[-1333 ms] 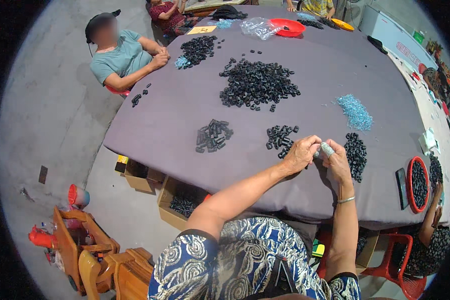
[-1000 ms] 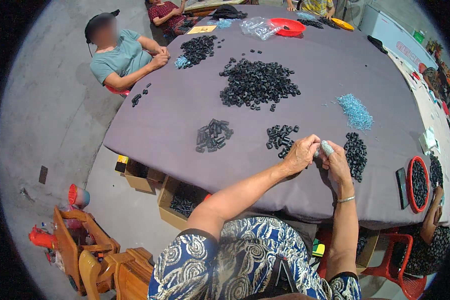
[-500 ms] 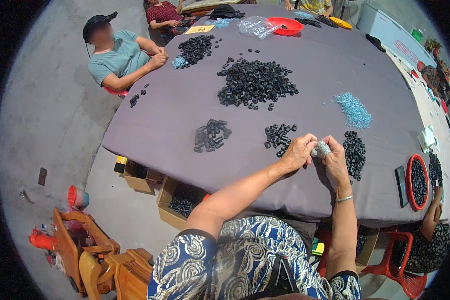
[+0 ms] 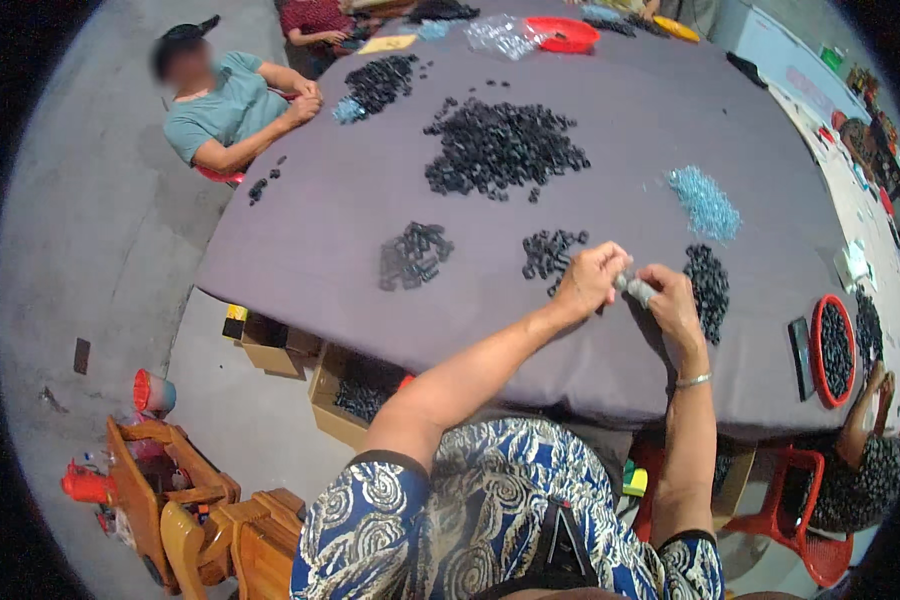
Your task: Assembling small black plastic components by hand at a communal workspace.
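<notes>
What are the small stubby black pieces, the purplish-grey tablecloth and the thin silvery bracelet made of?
Small stubby black pieces: maybe plastic, semi-glossy, showing faint highlights.
Purplish-grey tablecloth: seemingly matte fabric; its edge drapes.
Thin silvery bracelet: probably polished metal; it gleams.

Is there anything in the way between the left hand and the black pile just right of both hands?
Yes, the right hand is between the left hand and that black pile, so a straight sideways path looks blocked. Nothing visible stands between the right hand and the pile.
</notes>
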Motion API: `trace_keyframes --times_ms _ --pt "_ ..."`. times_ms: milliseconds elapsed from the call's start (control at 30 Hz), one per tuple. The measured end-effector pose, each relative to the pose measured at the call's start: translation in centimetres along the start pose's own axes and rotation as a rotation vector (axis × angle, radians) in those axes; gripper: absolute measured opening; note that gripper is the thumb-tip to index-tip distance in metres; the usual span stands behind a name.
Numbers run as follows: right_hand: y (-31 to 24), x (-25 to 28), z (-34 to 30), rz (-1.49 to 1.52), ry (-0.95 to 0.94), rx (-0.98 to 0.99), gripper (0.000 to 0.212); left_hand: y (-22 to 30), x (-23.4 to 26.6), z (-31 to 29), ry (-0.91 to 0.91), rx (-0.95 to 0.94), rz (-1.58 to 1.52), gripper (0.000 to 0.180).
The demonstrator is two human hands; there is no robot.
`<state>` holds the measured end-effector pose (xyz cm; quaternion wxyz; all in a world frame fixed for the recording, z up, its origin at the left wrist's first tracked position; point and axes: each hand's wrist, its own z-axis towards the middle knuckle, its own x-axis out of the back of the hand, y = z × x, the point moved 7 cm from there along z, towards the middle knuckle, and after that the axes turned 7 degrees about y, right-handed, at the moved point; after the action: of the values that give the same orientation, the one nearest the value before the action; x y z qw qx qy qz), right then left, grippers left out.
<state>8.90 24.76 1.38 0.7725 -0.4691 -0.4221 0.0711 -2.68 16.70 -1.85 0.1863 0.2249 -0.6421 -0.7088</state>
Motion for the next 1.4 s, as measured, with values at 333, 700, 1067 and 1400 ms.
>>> trace_keyframes --times_ms 333,700,1067,1400 --pt "1.5 -0.3 1.9 0.355 0.003 -0.055 0.020 -0.1 0.8 1.0 0.022 0.123 -0.171 0.016" --pt "0.8 -2.6 0.3 0.301 -0.023 -0.092 0.021 -0.1 0.0 0.2 0.025 0.062 -0.282 0.015" --pt "0.4 -2.7 0.1 0.465 -0.036 -0.199 0.020 0.1 -0.3 0.0 -0.019 0.040 -0.220 0.012" --pt "-0.1 -2.2 0.7 0.460 0.019 -0.028 0.010 0.3 -0.1 0.2 -0.072 0.157 -0.466 0.008"
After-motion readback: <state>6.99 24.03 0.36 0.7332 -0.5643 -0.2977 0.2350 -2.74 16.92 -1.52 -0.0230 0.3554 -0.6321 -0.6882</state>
